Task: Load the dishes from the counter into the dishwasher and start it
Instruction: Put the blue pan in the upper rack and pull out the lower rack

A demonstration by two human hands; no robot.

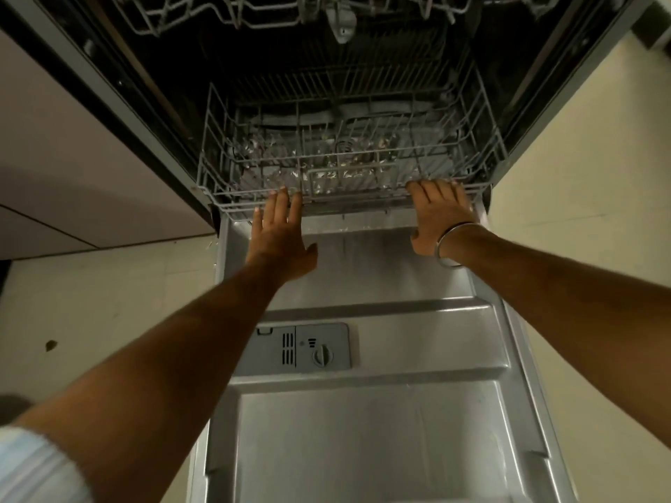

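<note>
The stainless-steel dishwasher (363, 103) stands open, its dark tub facing the camera between a pale cabinet panel (72, 147) on the left and the cream tiled floor (588, 176) on the right. Its brushed-metal inner door (381, 430) is folded fully down and fills the lower centre of the view.

The grey wire lower rack (345, 165) sits at the mouth of the tub, its front rail at the hinge end of the door. No dishes can be made out in it; bright glints show through the wires at the bottom, but the view is too dim to say what they are. The grey wire upper rack (254, 12) shows only as an underside along the top edge.

Both forearms reach forward over the door. The left hand (281, 237) has its fingers straight and together, tips touching the front rail of the lower rack left of centre, thumb spread aside: an open, flat grip holding nothing. The right hand (441, 212) lies palm-down on the rail right of centre, fingers extended over the wire; it appears uncurled, though slightly blurred. A silver metal bangle (448, 245) circles the right wrist.

The grey plastic detergent dispenser (301, 348) with a round cap is set into the door, left of centre.
</note>
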